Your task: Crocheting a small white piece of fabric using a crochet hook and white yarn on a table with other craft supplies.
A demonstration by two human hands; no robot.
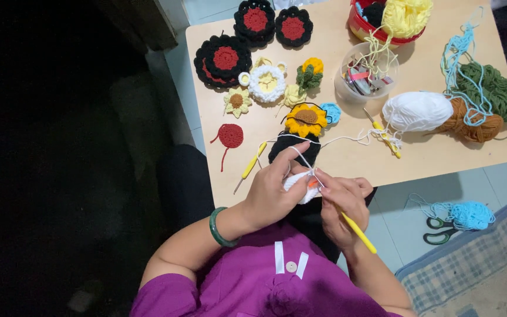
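small white crochet piece (298, 183) barely begun, pinched in left hand (271, 191); right hand (342, 202) gripping yellow hook (359, 233); finished flowers (306, 119) at 12 o'clock.

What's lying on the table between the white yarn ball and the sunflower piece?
In the head view, between the white yarn ball and the sunflower piece lie a small light-blue crocheted piece, a strand of white yarn and a yellow-handled crochet hook.

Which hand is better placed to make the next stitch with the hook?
Probably the right hand: it grips the yellow hook with its tip at the white piece. The left hand holds that piece and the yarn.
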